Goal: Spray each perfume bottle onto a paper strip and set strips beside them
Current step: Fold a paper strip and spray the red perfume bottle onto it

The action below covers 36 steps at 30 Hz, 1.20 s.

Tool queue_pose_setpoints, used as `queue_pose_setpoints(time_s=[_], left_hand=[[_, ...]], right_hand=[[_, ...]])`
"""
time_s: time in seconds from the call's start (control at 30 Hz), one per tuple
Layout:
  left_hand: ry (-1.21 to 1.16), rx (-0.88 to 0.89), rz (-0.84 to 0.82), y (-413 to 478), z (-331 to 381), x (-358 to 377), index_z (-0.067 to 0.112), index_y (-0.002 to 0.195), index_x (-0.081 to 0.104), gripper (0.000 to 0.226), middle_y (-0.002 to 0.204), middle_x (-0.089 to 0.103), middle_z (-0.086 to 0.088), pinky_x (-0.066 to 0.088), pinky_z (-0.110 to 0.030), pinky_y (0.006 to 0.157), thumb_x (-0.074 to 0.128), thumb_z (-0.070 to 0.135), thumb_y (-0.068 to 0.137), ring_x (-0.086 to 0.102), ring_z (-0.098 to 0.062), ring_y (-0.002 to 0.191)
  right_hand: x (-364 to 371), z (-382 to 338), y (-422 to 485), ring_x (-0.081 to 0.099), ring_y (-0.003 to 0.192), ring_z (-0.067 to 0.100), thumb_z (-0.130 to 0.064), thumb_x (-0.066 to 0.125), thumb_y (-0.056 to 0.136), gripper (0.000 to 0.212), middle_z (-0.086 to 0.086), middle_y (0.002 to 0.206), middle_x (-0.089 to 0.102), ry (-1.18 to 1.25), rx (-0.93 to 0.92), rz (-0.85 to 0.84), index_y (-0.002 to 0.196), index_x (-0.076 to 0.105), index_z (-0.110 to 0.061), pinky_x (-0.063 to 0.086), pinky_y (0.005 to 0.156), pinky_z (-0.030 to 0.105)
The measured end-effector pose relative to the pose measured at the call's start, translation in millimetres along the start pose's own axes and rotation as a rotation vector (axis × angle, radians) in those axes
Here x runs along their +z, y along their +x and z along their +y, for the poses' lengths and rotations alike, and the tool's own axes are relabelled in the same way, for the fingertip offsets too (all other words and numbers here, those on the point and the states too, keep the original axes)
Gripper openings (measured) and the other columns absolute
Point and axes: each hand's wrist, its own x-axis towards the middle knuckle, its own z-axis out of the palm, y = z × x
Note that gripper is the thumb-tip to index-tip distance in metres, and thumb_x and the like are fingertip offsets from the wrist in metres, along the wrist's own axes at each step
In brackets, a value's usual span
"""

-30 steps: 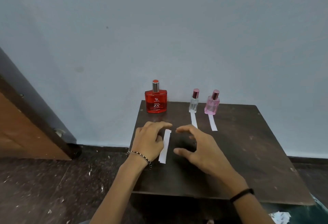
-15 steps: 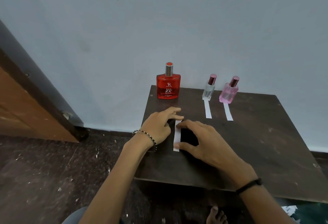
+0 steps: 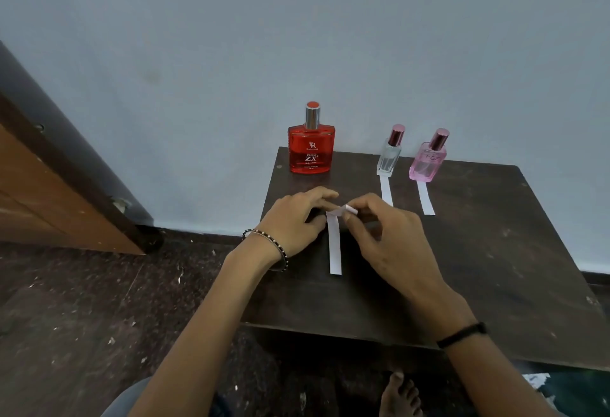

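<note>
Dark wooden table (image 3: 478, 268) is set against a pale blue wall (image 3: 297, 37). Speckled floor (image 3: 82, 301) and a wooden door (image 3: 39, 192) are noted at 9 o'clock.

Far edge:
- red bottle (image 3: 311, 152) at 11
- clear bottle (image 3: 389, 159) at 12, first strip (image 3: 386, 194) before it
- pink bottle (image 3: 427, 165) at 1, second strip (image 3: 425, 198) before it

Third strip (image 3: 335, 248) lies toward 10 o'clock. Its lifted far end is pinched by the right hand (image 3: 392, 245). The left hand (image 3: 293, 218) is curled at the same end; its grip cannot be told.

The widest stretch of tabletop is at 3 to 5 o'clock.

Dim, even indoor light gives the wall (image 3: 297, 37) a cool bluish cast, with soft shadows on the dark table (image 3: 495, 251) under the left hand (image 3: 293, 222) and right hand (image 3: 389, 245), the white strip (image 3: 335, 245) bright and sharp, and wide-angle bending near the door (image 3: 39, 192) and the edges.
</note>
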Motion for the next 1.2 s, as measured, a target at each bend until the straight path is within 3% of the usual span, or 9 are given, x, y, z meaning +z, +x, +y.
queue_pose_setpoints(time_s=[0.33,0.47,0.57,0.7,0.8,0.87,0.97,1.03,1.2], left_hand=[[-0.012,-0.005,0.033,4,0,0,0.026,0.131,0.054,0.036,0.116,0.072,0.014,0.042,-0.033,0.104,0.061,0.023,0.096,0.058,-0.011,0.121],[-0.010,-0.005,0.035,4,1,-1,0.024,0.131,0.055,0.038,0.116,0.073,0.013,0.043,-0.034,0.105,0.063,0.021,0.094,0.059,-0.011,0.120],[-0.005,-0.006,0.036,5,1,1,0.024,0.131,0.054,0.043,0.117,0.073,0.011,0.042,-0.031,0.104,0.067,0.019,0.091,0.059,-0.012,0.120],[-0.009,-0.008,0.025,5,0,1,0.025,0.132,0.054,0.045,0.118,0.072,0.012,0.040,-0.029,0.103,0.067,0.014,0.090,0.059,-0.012,0.119],[-0.012,-0.016,0.013,6,-2,1,0.026,0.132,0.053,0.046,0.118,0.072,0.013,0.039,-0.026,0.102,0.066,0.013,0.089,0.059,-0.011,0.119],[-0.019,-0.020,0.019,6,-2,2,0.026,0.131,0.054,0.045,0.116,0.073,0.013,0.038,-0.026,0.100,0.068,0.018,0.089,0.059,-0.011,0.119],[-0.024,-0.028,0.053,8,0,3,0.026,0.130,0.055,0.044,0.113,0.074,0.013,0.043,-0.034,0.104,0.071,0.027,0.088,0.060,-0.010,0.117],[-0.029,-0.038,0.088,8,2,6,0.026,0.127,0.057,0.044,0.111,0.074,0.013,0.045,-0.039,0.105,0.073,0.029,0.086,0.060,-0.011,0.116],[-0.048,-0.100,0.175,8,6,11,0.029,0.125,0.056,0.048,0.112,0.073,0.012,0.042,-0.050,0.104,0.077,0.024,0.081,0.056,-0.017,0.119]], right_hand=[[4,5,5,0.061,0.089,0.003,-0.018,0.067,0.091,0.015,-0.006,0.104,0.069,0.032,0.085,-0.006,0.103,0.060,-0.022,0.045,0.077,0.008],[7,8,6,0.063,0.093,0.008,-0.017,0.066,0.092,0.017,-0.004,0.105,0.069,-0.007,0.070,-0.022,0.107,0.060,-0.021,0.052,0.083,0.022],[10,8,4,0.062,0.089,0.010,-0.020,0.064,0.093,0.014,-0.004,0.100,0.068,-0.090,-0.012,-0.028,0.106,0.062,-0.023,0.054,0.077,0.027],[16,9,2,0.049,0.071,0.004,-0.024,0.059,0.095,0.012,-0.010,0.086,0.053,-0.205,-0.055,-0.023,0.106,0.059,-0.027,0.036,0.057,0.016],[18,11,3,0.045,0.066,-0.001,-0.026,0.057,0.096,0.008,-0.014,0.082,0.045,-0.178,-0.010,-0.007,0.103,0.056,-0.028,0.025,0.053,0.012],[18,12,5,0.049,0.068,0.001,-0.024,0.057,0.096,0.007,-0.008,0.087,0.052,-0.147,-0.001,-0.009,0.102,0.055,-0.027,0.032,0.053,0.014],[18,13,7,0.057,0.076,0.010,-0.020,0.058,0.096,0.008,0.000,0.092,0.061,-0.108,0.012,-0.008,0.101,0.054,-0.026,0.053,0.062,0.030],[18,12,7,0.061,0.080,0.013,-0.020,0.059,0.096,0.008,0.001,0.094,0.065,-0.081,0.021,0.000,0.101,0.056,-0.024,0.057,0.069,0.038],[16,12,7,0.066,0.079,0.006,-0.018,0.062,0.095,0.006,-0.011,0.094,0.072,0.052,0.039,0.083,0.097,0.058,-0.023,0.059,0.071,0.032]])
